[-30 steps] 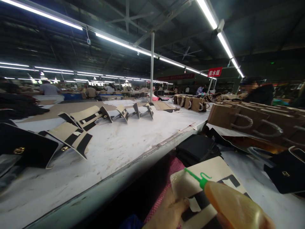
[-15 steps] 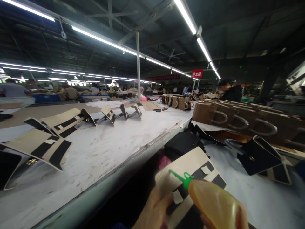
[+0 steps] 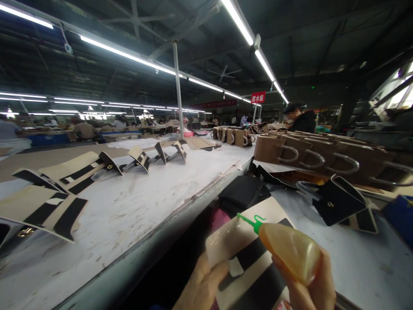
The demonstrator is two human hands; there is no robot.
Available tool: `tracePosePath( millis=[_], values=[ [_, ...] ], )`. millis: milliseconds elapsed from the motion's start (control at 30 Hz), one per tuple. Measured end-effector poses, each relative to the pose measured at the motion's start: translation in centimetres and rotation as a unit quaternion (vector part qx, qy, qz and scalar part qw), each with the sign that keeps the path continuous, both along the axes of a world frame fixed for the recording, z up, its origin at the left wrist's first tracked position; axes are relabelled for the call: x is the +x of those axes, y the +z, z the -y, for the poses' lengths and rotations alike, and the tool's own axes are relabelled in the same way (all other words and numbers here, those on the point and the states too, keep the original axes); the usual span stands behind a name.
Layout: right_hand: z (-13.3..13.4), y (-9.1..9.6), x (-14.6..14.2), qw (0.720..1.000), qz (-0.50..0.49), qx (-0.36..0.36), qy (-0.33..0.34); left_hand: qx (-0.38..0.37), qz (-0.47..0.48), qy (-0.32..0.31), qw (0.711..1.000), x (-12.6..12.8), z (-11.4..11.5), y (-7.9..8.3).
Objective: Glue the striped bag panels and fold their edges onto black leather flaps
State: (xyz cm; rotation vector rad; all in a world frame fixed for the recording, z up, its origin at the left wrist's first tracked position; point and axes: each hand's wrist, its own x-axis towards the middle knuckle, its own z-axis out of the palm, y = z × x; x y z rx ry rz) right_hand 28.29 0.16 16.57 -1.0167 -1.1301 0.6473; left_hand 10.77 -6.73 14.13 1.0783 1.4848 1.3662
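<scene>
My left hand grips the lower left edge of a cream-and-black bag panel, thumb on its face beside a small white patch. The panel is tilted up toward me. In my right hand is a squeeze bottle of amber liquid, lying on its side with a green nozzle pointing left. The nozzle tip is at the panel's upper cream part, where a wet shine shows; whether it touches I cannot tell. The bottle covers part of the panel's right side.
Several similar panels stand folded on the white-covered table at left. Black pieces are stacked beyond my hands. At right are a dark folded bag piece, brown bags with wrapped handles and a blue bin. A person is behind the bags.
The nozzle tip has moved up and to the right along the panel's cream part. The bottle now lies more level, and my view has turned slightly right.
</scene>
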Motion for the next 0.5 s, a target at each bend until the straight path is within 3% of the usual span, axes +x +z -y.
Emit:
tracePosePath(
  millis=[67,200,367,500],
  values=[
    [-0.6,-0.6,0.4,0.998,0.022,0.009,-0.051,-0.048,0.014,0.012,0.999,0.0,-0.2,0.5],
    [-2.0,-1.5,1.9,0.999,0.043,0.004,-0.002,-0.070,0.029,0.034,0.997,-0.1,-0.6,1.1],
    [-2.3,-1.2,2.7,0.991,0.060,-0.005,-0.119,-0.074,0.078,0.001,0.994,-0.4,-0.7,1.6],
    [-1.3,-1.1,2.0,0.999,0.042,-0.001,-0.028,-0.071,0.068,0.041,0.994,-0.5,-0.7,1.4]
  ],
)
